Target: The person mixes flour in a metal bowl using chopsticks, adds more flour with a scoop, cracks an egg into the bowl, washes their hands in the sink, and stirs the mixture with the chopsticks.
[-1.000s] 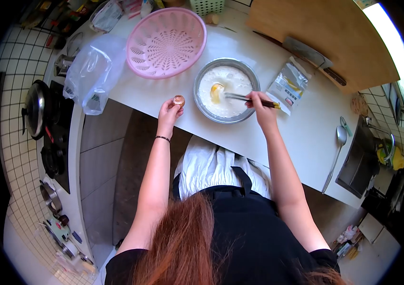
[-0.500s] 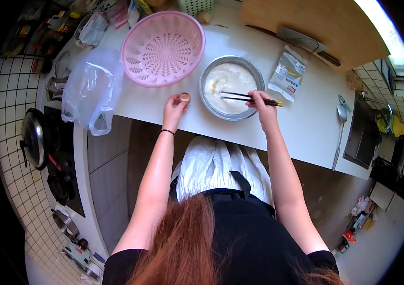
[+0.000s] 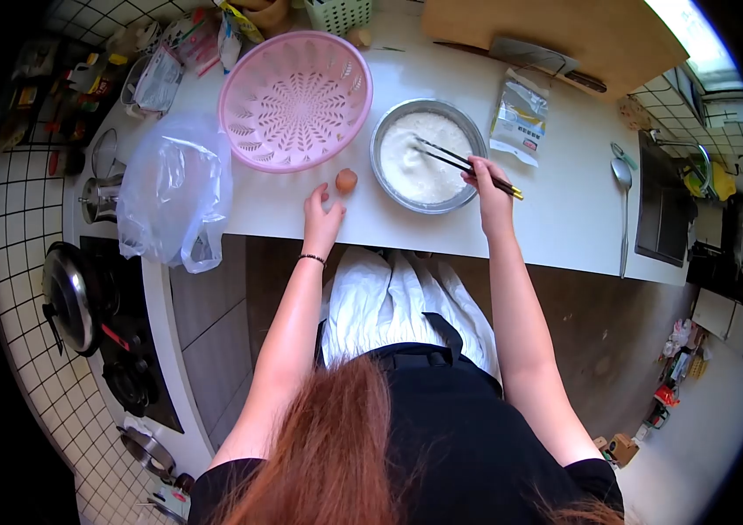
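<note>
On the counter lies a brown eggshell [image 3: 346, 180]. My left hand [image 3: 324, 214] is just below and left of it, fingers apart, holding nothing. My right hand [image 3: 489, 194] grips a pair of dark chopsticks [image 3: 452, 161] with yellow ends, near their upper part. Their tips are in white flour [image 3: 411, 171] inside a round metal bowl [image 3: 383, 192], toward its middle.
A pink plastic basket [image 3: 233, 147] stands left of the bowl, with a clear plastic bag [image 3: 174, 188] beside it. Right of the bowl lies a silver packet [image 3: 520, 118]; farther right, a long metal ladle [image 3: 623, 210]. A cleaver [image 3: 533, 54] and wooden board [image 3: 555, 35] are behind.
My left hand has let go of the eggshell, which now rests on the counter. The chopsticks have shifted within the bowl, and the yellow streak in the flour no longer shows.
</note>
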Demonstrator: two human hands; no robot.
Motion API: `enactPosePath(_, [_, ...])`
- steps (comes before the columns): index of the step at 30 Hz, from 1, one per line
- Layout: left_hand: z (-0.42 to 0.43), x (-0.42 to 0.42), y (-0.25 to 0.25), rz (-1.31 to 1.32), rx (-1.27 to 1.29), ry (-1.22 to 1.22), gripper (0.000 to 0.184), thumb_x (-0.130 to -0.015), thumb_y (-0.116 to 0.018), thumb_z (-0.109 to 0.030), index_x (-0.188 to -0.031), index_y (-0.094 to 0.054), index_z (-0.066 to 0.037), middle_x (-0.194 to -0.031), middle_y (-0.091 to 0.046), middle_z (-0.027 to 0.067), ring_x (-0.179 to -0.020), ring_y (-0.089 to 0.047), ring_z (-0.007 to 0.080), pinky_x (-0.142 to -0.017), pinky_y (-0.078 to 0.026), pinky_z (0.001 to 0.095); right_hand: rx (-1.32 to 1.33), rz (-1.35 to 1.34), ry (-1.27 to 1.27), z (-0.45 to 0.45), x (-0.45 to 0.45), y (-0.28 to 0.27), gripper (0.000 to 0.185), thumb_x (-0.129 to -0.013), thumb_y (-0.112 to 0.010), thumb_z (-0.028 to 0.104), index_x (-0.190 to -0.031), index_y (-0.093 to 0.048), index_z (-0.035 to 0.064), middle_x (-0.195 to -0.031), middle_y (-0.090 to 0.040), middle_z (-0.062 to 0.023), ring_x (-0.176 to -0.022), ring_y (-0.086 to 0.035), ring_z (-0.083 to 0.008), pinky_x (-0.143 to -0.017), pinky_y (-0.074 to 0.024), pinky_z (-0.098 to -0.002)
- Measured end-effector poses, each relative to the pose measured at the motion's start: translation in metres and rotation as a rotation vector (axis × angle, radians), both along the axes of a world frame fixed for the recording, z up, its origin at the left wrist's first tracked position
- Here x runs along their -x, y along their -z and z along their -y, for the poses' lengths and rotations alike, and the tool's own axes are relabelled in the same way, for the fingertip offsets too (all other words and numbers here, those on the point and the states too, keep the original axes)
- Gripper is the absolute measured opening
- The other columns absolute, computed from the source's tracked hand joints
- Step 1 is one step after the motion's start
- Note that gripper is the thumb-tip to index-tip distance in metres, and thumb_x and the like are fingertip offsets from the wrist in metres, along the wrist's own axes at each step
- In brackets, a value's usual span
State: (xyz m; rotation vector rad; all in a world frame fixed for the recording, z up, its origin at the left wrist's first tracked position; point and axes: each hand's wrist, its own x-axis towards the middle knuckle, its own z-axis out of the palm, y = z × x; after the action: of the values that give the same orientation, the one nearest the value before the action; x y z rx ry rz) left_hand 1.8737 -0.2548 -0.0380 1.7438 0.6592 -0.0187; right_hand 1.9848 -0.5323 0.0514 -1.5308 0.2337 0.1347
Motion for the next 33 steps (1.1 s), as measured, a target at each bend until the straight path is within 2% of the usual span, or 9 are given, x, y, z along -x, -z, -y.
enactPosePath(3, [-0.002,0.007,-0.011,0.013,-0.009,0.019,0.048,-0.084,-0.049,-0.003,-0.130,-0.036,0.002,-0.120,-0.037,0.0172,-0.082,-0.061,0.0208,-0.073,-0.052,0.0292,-0.024,-0.151,-0.144,-0.003,0.000,-0.002,0.024,-0.091,-0.054,0.019,-0.098,-0.063,-0.0022,-0.084,-0.063,-0.0079,-0.075,-0.063,-0.0134,-0.071,-0.0503,-0.0237])
enactPosePath(6, [-0.002,0.015,-0.035,0.008,0.041,-0.019,0.046,-0.084,-0.048,-0.003,-0.129,-0.036,0.002,-0.119,-0.038,0.0162,-0.083,-0.061,0.0202,-0.074,-0.052,0.0295,-0.050,-0.014,0.061,-0.003,-0.002,0.005,0.024,-0.090,-0.054,0.018,-0.099,-0.062,-0.0024,-0.084,-0.063,-0.0083,-0.075,-0.063,-0.0138,-0.072,-0.0509,-0.0240])
enactPosePath(10, [-0.010,0.031,-0.045,0.043,0.090,-0.060,0.043,-0.085,-0.047,-0.003,-0.127,-0.037,0.002,-0.116,-0.038,0.0149,-0.080,-0.059,0.0183,-0.073,-0.052,0.0291,-0.061,-0.148,-0.110,-0.002,-0.002,0.006,0.023,-0.091,-0.053,0.016,-0.099,-0.062,-0.0034,-0.086,-0.064,-0.0089,-0.073,-0.064,-0.0151,-0.069,-0.0515,-0.0235])
enactPosePath(14, [-0.015,0.039,-0.056,0.061,0.103,-0.074,0.042,-0.085,-0.046,-0.003,-0.126,-0.038,0.002,-0.114,-0.039,0.0131,-0.078,-0.058,0.0172,-0.071,-0.052,0.0286,-0.047,-0.087,-0.026,-0.002,-0.002,0.010,0.024,-0.091,-0.052,0.016,-0.099,-0.062,-0.0044,-0.088,-0.064,-0.0101,-0.075,-0.064,-0.0155,-0.069,-0.0517,-0.0233])
enactPosePath(15, [-0.017,0.041,-0.056,0.062,0.110,-0.072,0.042,-0.085,-0.046,-0.002,-0.126,-0.038,0.002,-0.114,-0.039,0.0129,-0.078,-0.058,0.0169,-0.071,-0.052,0.0284,-0.059,-0.158,-0.109,-0.002,-0.001,0.006,0.025,-0.091,-0.052,0.017,-0.099,-0.062,-0.0042,-0.088,-0.064,-0.0098,-0.075,-0.064,-0.0153,-0.070,-0.0515,-0.0235])
enactPosePath(18, [-0.021,0.042,-0.057,0.068,0.131,-0.066,0.043,-0.085,-0.046,-0.002,-0.126,-0.037,0.002,-0.113,-0.039,0.0123,-0.078,-0.058,0.0160,-0.071,-0.051,0.0281,-0.093,-0.028,0.028,-0.003,0.000,0.011,0.025,-0.091,-0.053,0.018,-0.099,-0.062,-0.0039,-0.085,-0.064,-0.0092,-0.074,-0.064,-0.0152,-0.070,-0.0516,-0.0236])
enactPosePath(22, [-0.022,0.042,-0.060,0.057,0.128,-0.055,0.044,-0.085,-0.045,-0.003,-0.128,-0.036,0.002,-0.112,-0.040,0.0122,-0.078,-0.057,0.0154,-0.071,-0.051,0.0280,-0.075,-0.135,-0.106,-0.003,0.001,0.013,0.025,-0.091,-0.053,0.019,-0.098,-0.063,-0.0039,-0.084,-0.063,-0.0091,-0.074,-0.064,-0.0147,-0.070,-0.0515,-0.0235])
enactPosePath(31, [-0.021,0.041,-0.061,0.079,0.137,-0.044,0.042,-0.084,-0.045,0.000,-0.125,-0.038,0.003,-0.109,-0.040,0.0115,-0.074,-0.056,0.0142,-0.068,-0.051,0.0268,-0.045,0.004,0.073,-0.003,-0.008,0.010,0.025,-0.091,-0.054,0.018,-0.098,-0.063,-0.0034,-0.085,-0.064,-0.0098,-0.074,-0.063,-0.0144,-0.072,-0.0513,-0.0241])
enactPosePath(33, [-0.020,0.040,-0.062,0.078,0.134,-0.045,0.042,-0.084,-0.045,0.000,-0.125,-0.038,0.003,-0.108,-0.040,0.0114,-0.074,-0.056,0.0142,-0.067,-0.051,0.0268,-0.042,-0.079,-0.050,-0.004,-0.006,0.007,0.025,-0.091,-0.054,0.019,-0.098,-0.063,-0.0035,-0.085,-0.064,-0.0099,-0.074,-0.063,-0.0144,-0.072,-0.0513,-0.0240])
